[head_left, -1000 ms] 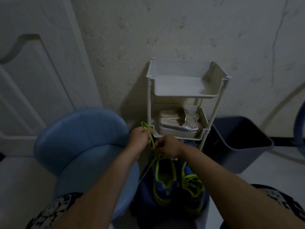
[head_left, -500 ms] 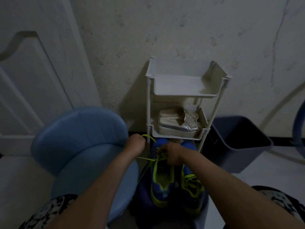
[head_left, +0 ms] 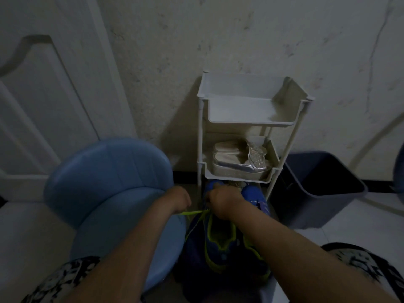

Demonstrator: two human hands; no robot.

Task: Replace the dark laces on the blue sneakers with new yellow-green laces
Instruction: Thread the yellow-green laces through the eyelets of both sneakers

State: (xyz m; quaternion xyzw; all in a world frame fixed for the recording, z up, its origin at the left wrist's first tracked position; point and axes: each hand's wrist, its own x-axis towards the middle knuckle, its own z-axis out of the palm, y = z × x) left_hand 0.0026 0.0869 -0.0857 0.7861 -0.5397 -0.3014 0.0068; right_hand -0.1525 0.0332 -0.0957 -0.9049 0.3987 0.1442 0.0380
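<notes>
1. Left hand (head_left: pixel 178 200): closed in a fist round the yellow-green lace (head_left: pixel 192 212), which comes out from under it. A second ago this hand was raised near the lower tray of the rack (head_left: pixel 201 132), with a loop of lace standing above it; it now sits lower and further out to the side.
2. Right hand (head_left: pixel 223 204): fingers curled down over the lacing area of the nearer-left shoe, where the lace ends. It appears to pinch the lace there (the fingertips are hidden under the hand). It has also dropped since a second ago.
3. Yellow-green lace: formerly slack and looped upward, now drawn taut and almost level between the two hands. A thinner trailing length hangs down beside the shoe.
4. Blue sneakers (head_left: pixel 218 241): side by side between the person's knees, toes towards the rack, just below the tray of silver shoes (head_left: pixel 238 162). Both show yellow-green at the openings. No dark lace is visible.
5. Reading of the change: the slack has been pulled through and a crossing is being tightened, so relacing of this shoe looks well advanced. How many eyelets remain cannot be told.
6. Adjacent: blue stool (head_left: pixel 109 178) beside the left hand.
</notes>
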